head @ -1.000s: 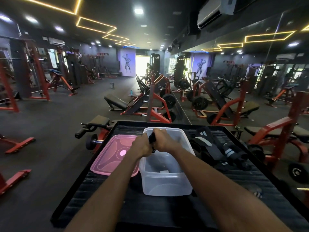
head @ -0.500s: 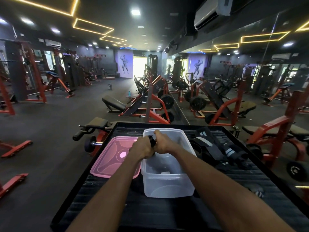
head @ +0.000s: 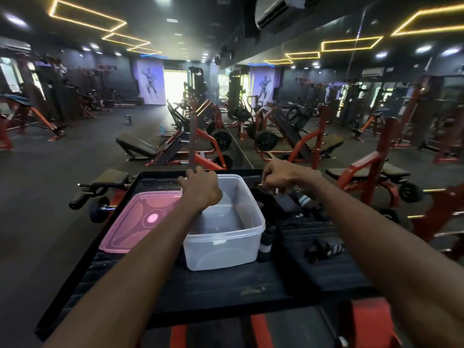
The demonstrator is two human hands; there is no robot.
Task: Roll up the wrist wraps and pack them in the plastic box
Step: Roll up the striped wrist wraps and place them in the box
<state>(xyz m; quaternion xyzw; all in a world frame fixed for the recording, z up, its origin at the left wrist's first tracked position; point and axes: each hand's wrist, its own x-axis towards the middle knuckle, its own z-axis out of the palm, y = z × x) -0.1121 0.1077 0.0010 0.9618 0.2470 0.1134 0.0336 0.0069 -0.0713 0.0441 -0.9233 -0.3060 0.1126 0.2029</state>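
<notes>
A clear plastic box (head: 226,249) stands open on the black tray (head: 226,292). My left hand (head: 200,190) is lowered over the box's left rim, with its fingers curled round a dark rolled wrist wrap that is mostly hidden under the palm. My right hand (head: 278,178) hangs over the pile of black wrist wraps (head: 291,205) at the back right, fingers curled down onto them. Blur hides whether it grips one. A rolled wrap (head: 265,241) stands against the box's right wall. Another wrap (head: 324,249) lies further right.
A pink lid (head: 135,227) lies flat left of the box, partly over the tray's left edge. Red and black gym machines and benches (head: 200,146) stand beyond the tray. A mirror wall (head: 351,96) runs along the right.
My hands have parted: the right one left the roll and moved right to the pile of wraps, while the left one dropped toward the box. The camera has tilted down.
</notes>
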